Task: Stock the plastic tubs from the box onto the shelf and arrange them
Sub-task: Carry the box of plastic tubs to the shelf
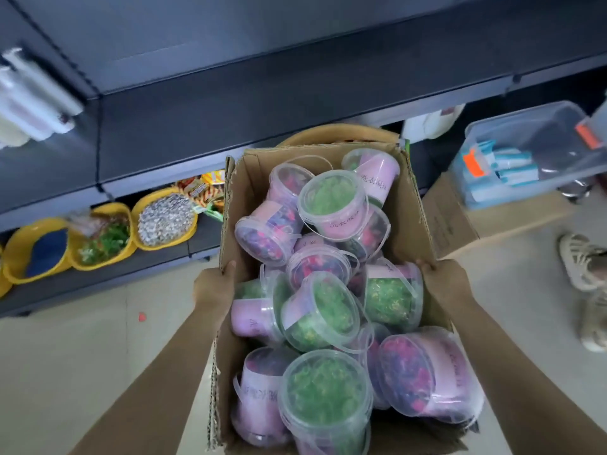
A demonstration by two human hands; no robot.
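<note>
An open cardboard box (412, 205) is held up in front of me, filled with several clear plastic tubs lying jumbled. Some tubs hold green contents (330, 201), others purple and pink contents (266, 234), each with a pale pink label. My left hand (215, 284) grips the box's left wall, thumb over the rim. My right hand (443, 279) grips the right wall the same way. The dark shelf (230, 103) stands just beyond the box, its upper boards bare.
Yellow trays (164, 221) of small goods sit on the lowest shelf at left. White bottles (29, 100) hang at upper left. A clear storage bin (532, 152) rests on another carton (453, 221) at right. Someone's shoes (588, 267) stand on the pale floor at far right.
</note>
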